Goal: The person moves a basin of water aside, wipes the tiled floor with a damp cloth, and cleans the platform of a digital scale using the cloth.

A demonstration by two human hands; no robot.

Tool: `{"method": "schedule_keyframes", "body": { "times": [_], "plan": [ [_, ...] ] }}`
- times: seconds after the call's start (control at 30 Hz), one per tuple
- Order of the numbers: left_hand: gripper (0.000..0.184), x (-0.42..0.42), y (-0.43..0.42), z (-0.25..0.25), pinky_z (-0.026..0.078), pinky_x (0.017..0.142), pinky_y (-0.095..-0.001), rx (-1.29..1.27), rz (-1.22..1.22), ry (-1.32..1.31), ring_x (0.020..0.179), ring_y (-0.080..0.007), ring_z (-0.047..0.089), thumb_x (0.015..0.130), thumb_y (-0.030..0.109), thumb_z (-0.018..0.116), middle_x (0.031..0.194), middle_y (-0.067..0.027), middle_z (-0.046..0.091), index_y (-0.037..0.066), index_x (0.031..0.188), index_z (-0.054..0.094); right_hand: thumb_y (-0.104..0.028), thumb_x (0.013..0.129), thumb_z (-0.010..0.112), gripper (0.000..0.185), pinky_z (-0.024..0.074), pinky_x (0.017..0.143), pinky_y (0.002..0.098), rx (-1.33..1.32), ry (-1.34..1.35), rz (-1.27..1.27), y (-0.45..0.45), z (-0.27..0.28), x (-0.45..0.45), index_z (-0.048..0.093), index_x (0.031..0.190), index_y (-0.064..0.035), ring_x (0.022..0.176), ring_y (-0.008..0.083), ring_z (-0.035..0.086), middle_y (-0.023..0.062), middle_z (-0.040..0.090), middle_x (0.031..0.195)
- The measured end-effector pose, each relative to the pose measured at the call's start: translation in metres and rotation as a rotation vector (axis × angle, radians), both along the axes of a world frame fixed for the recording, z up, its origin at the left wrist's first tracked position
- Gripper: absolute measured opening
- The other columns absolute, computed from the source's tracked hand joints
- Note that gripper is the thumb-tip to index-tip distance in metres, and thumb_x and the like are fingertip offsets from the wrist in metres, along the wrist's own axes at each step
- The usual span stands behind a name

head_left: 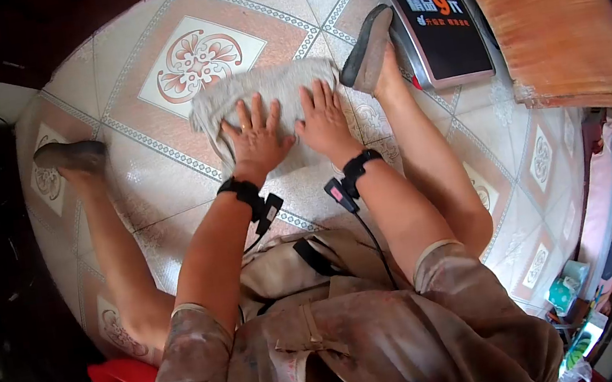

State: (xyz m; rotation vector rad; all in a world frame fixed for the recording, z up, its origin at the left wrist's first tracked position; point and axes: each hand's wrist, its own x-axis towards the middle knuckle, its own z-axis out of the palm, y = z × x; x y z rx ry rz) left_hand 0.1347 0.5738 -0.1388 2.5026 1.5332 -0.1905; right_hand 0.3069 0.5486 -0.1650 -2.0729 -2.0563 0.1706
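Note:
A grey cloth [268, 80] lies folded on the patterned tile floor in front of me, between my outstretched legs. My left hand [257, 139] rests flat on its left part, fingers spread, with a ring on one finger. On the right part of the cloth my right hand [326, 120] presses palm down, its fingers stretched out and slightly apart. Neither hand grips anything. Black straps with small cabled devices sit around both wrists. The near edge of the cloth is partly hidden beneath my hands.
Beside my right shoe [370, 47] lies a black panel with a silver frame [431, 16] and printed lettering. A wooden piece of furniture [549, 12] stands at the upper right. Something red [124, 381] is at lower left. Several small items lie along the lower right edge.

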Motion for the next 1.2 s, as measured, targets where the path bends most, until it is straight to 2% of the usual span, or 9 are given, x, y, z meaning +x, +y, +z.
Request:
{"method": "schedule_keyframes", "body": {
  "times": [0.13,0.23,0.4,0.63,0.8,0.9,1.03,1.2],
  "plan": [
    [0.089,0.009,0.05,-0.006,0.016,0.104,-0.0795,0.077,0.026,-0.003,0.149,-0.0434,0.014,0.084,0.062,0.061,0.165,-0.0133,0.015,0.025,0.157,0.027,-0.032,0.08,0.067,0.085,0.015,0.121,0.0515,-0.23,-0.019,-0.007,0.075,0.015,0.004,0.029,0.152,-0.0046,0.148,0.042,0.016,0.0268,0.021,0.157],
    [0.089,0.007,0.078,-0.014,0.015,0.104,-0.0787,0.132,0.041,-0.047,0.15,-0.0428,0.014,0.085,0.065,0.058,0.165,-0.0131,0.015,0.025,0.158,0.027,-0.032,0.081,0.064,0.083,0.0137,0.121,0.0518,-0.235,-0.032,0.047,0.114,0.01,0.009,0.029,0.152,-0.0061,0.148,0.0428,0.016,0.0266,0.023,0.157],
    [0.089,0.003,0.09,-0.017,0.014,0.106,-0.0773,0.13,0.003,0.003,0.151,-0.0428,0.011,0.088,0.07,0.049,0.166,-0.0139,0.012,0.022,0.159,0.023,-0.033,0.082,0.061,0.084,0.0126,0.121,0.0532,-0.281,-0.025,0.065,0.128,0.014,0.008,0.026,0.155,-0.0082,0.15,0.0422,0.012,0.0262,0.015,0.161],
    [0.09,-0.04,0.028,-0.013,0.012,0.106,-0.0791,0.11,-0.03,0.022,0.15,-0.0442,0.01,0.088,0.071,0.048,0.166,-0.0149,0.01,0.021,0.159,0.023,-0.034,0.085,0.06,0.082,0.0125,0.121,0.0535,-0.279,-0.004,0.142,0.057,0.019,-0.02,0.027,0.155,-0.0085,0.15,0.0424,0.013,0.0267,0.017,0.161],
    [0.091,-0.081,-0.041,-0.001,0.013,0.107,-0.0786,0.034,-0.013,0.053,0.151,-0.0444,0.01,0.088,0.07,0.05,0.166,-0.0167,0.009,0.02,0.159,0.022,-0.038,0.088,0.066,0.086,0.0103,0.122,0.0525,-0.339,-0.025,0.227,-0.012,0.03,-0.053,0.024,0.156,-0.0094,0.151,0.0401,0.011,0.0251,0.015,0.162],
    [0.092,-0.104,-0.084,0.0,0.014,0.107,-0.0783,0.036,0.018,0.052,0.151,-0.0443,0.01,0.087,0.07,0.051,0.166,-0.0164,0.009,0.02,0.159,0.022,-0.039,0.088,0.067,0.087,0.0099,0.122,0.0522,-0.347,-0.008,0.282,-0.049,0.033,-0.073,0.024,0.157,-0.0096,0.151,0.0401,0.011,0.0251,0.014,0.162],
    [0.089,-0.12,-0.122,0.012,0.012,0.107,-0.0776,-0.089,0.151,0.092,0.152,-0.0423,0.007,0.09,0.069,0.049,0.167,-0.0153,0.005,0.021,0.159,0.02,-0.039,0.088,0.067,0.086,0.0101,0.122,0.0505,-0.362,-0.008,0.377,-0.072,0.033,-0.093,0.024,0.157,-0.0116,0.152,0.0375,0.011,0.0232,0.014,0.163],
    [0.09,-0.136,-0.133,0.012,0.01,0.108,-0.078,-0.154,0.323,0.12,0.153,-0.0399,0.004,0.09,0.069,0.048,0.167,-0.0125,0.003,0.025,0.161,0.012,-0.034,0.089,0.066,0.072,0.0142,0.122,0.0485,-0.378,0.118,0.447,-0.079,0.038,-0.097,0.038,0.152,-0.0129,0.151,0.0348,0.015,0.019,0.019,0.163]
  ]
}}
